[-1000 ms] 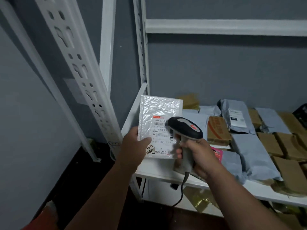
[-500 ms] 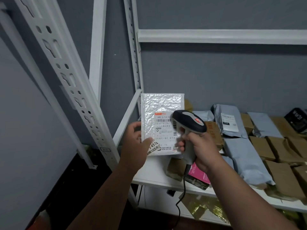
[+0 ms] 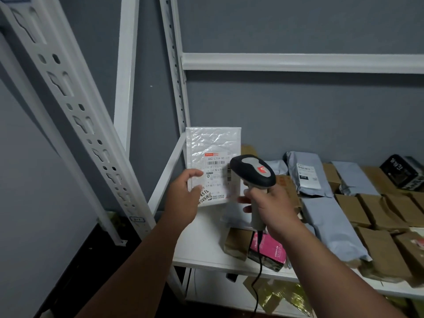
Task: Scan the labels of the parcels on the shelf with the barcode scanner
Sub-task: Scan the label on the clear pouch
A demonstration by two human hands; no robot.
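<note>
Nearest, the right hand point(image 3: 273, 206) is curled around the grey handle of the barcode scanner point(image 3: 252, 174), whose black head points left at the label point(image 3: 216, 173) of a white bubble mailer point(image 3: 213, 143). Just beside it, the left hand point(image 3: 183, 198) pinches that mailer's lower left edge, holding it upright above the white shelf point(image 3: 199, 246). Under the scanner's cable point(image 3: 258, 271) lie a brown box point(image 3: 235, 243) and a pink packet point(image 3: 270, 251). Farther right, grey mailers point(image 3: 330, 221) and brown parcels point(image 3: 380, 212) cover the shelf up to the grey wall point(image 3: 298, 106).
</note>
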